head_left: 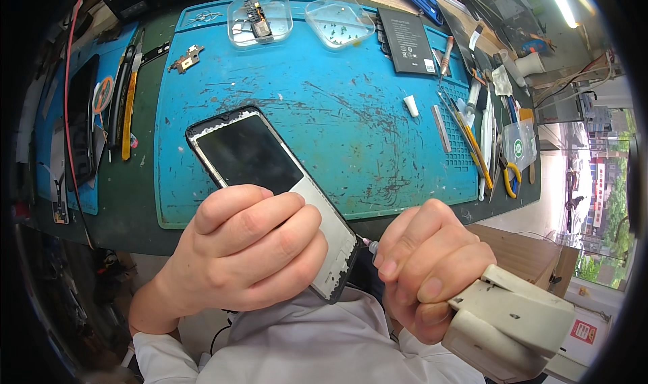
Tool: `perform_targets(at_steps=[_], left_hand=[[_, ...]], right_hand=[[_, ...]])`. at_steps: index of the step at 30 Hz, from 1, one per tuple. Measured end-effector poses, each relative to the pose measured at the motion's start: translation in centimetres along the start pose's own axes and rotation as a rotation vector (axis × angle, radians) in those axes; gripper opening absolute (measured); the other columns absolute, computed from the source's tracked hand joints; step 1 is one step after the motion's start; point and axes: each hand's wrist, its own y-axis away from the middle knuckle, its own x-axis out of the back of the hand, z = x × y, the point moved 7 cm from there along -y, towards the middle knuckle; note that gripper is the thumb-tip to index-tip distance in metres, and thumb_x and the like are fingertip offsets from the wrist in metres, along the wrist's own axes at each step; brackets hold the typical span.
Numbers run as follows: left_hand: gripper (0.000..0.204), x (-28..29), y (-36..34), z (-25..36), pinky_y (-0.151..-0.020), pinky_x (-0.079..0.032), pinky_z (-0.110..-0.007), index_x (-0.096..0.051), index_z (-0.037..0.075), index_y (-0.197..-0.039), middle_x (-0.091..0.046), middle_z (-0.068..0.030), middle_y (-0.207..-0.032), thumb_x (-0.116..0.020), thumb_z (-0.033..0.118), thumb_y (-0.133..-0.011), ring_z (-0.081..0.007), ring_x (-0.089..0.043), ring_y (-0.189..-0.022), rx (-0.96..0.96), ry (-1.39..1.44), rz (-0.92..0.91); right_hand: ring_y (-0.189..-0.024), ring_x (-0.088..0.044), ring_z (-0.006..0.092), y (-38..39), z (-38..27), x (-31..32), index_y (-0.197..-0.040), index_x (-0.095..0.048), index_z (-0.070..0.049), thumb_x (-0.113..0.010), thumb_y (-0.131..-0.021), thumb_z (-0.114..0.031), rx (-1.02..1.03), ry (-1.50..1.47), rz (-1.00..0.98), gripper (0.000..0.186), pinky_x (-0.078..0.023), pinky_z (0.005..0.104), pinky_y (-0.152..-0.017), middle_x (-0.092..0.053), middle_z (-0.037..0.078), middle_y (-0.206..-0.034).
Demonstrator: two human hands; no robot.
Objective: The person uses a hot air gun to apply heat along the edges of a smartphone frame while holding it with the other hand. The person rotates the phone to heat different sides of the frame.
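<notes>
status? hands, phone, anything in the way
Left hand grips phone frame, lifted off blue mat. Right hand holds white dispenser tool, tip at frame's lower edge. Nothing in between.

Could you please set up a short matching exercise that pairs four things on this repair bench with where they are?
Things:
1. phone
2. cream-coloured tool
3. black battery
4. yellow-handled pliers

Places:
A. flat at the far edge of the blue mat
B. gripped in the right hand
C. among the tools at the mat's right side
D. held in the left hand

Pairs: 1-D, 2-B, 3-A, 4-C
</notes>
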Motion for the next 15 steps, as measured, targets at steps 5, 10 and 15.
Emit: perform_targets(at_steps=[5, 10, 15], left_hand=[[0.024, 0.03, -0.01, 0.02, -0.085, -0.046, -0.033, -0.067, 0.011, -0.098, -0.071, -0.0014, -0.107, -0.070, 0.010, -0.074, -0.0180, -0.064, -0.098, 0.006, 0.005, -0.007], [0.024, 0.07, -0.01, 0.02, -0.085, -0.046, -0.033, -0.067, 0.011, -0.098, -0.071, -0.0014, -0.107, -0.069, 0.010, -0.075, -0.0180, -0.064, -0.099, 0.007, 0.004, -0.010], [0.024, -0.02, 0.04, 0.01, -0.085, -0.046, -0.033, -0.067, 0.011, -0.098, -0.071, -0.0015, -0.108, -0.069, 0.010, -0.074, -0.0182, -0.064, -0.098, 0.004, 0.007, -0.003]], right_hand=[[-0.074, -0.057, 0.0162, 0.05, 0.04, 0.10, -0.096, -0.056, -0.013, -0.069, -0.095, -0.022, 0.004, -0.004, -0.011, 0.016, -0.050, 0.0258, -0.058, -0.061, -0.002, -0.072], [-0.074, -0.057, 0.0164, -0.01, -0.03, 0.12, -0.096, -0.056, -0.013, -0.069, -0.095, -0.022, -0.001, 0.006, -0.026, 0.016, -0.050, 0.0256, -0.058, -0.061, -0.002, -0.072], [-0.075, -0.057, 0.0170, 0.06, -0.05, 0.15, -0.095, -0.056, -0.012, -0.069, -0.095, -0.020, 0.002, -0.010, -0.022, 0.016, -0.051, 0.0257, -0.058, -0.060, -0.001, -0.072]])
